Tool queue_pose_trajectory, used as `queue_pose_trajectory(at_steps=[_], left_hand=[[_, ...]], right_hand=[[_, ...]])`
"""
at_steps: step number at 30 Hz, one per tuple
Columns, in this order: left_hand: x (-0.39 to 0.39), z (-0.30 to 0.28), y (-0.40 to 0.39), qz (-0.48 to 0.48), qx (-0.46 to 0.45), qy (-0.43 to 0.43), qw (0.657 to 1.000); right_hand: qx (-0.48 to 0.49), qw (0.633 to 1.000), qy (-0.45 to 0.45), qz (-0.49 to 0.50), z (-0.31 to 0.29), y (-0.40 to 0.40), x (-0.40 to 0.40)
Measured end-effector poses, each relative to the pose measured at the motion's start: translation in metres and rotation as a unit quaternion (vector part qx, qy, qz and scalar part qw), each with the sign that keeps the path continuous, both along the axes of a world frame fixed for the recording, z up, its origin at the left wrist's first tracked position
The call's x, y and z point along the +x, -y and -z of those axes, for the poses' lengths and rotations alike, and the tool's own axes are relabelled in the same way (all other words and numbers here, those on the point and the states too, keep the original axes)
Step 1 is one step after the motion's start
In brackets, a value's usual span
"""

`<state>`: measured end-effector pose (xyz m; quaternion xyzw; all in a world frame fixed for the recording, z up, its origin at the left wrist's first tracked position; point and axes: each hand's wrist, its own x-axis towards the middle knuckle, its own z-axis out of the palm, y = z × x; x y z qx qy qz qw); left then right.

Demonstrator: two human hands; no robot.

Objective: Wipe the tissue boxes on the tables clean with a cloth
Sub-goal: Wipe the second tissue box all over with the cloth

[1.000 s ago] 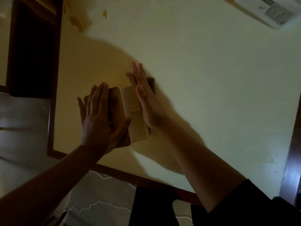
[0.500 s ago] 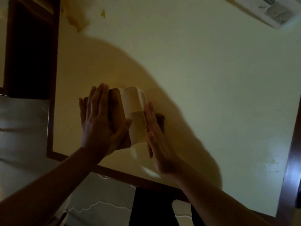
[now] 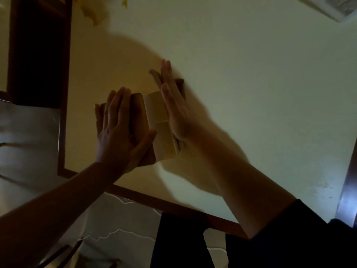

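Sitting near the front-left corner of the table, the tissue box is sandwiched between both hands. Left hand lies flat on the box's left side, fingers straight, thumb hooked over the near end. Right hand presses a dark cloth against the box's right side, fingers straight too.

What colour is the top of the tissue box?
The top of the tissue box looks pale beige or cream, though the light is dim. The head view shows it.
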<state>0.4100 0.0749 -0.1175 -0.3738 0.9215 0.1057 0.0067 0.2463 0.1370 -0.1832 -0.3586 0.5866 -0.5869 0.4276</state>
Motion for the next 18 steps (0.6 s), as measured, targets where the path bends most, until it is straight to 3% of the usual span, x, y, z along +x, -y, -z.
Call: queue_pose_trajectory(at_steps=[10,18], left_hand=[[0.007,-0.002,0.006,0.041,-0.009,0.020,0.999],[0.008,-0.001,0.007,0.047,-0.006,0.025,0.999]], right_hand=[[0.022,0.999,0.025,-0.014,0.002,-0.098,0.073],[0.021,0.998,0.054,-0.018,0.008,-0.081,0.062]])
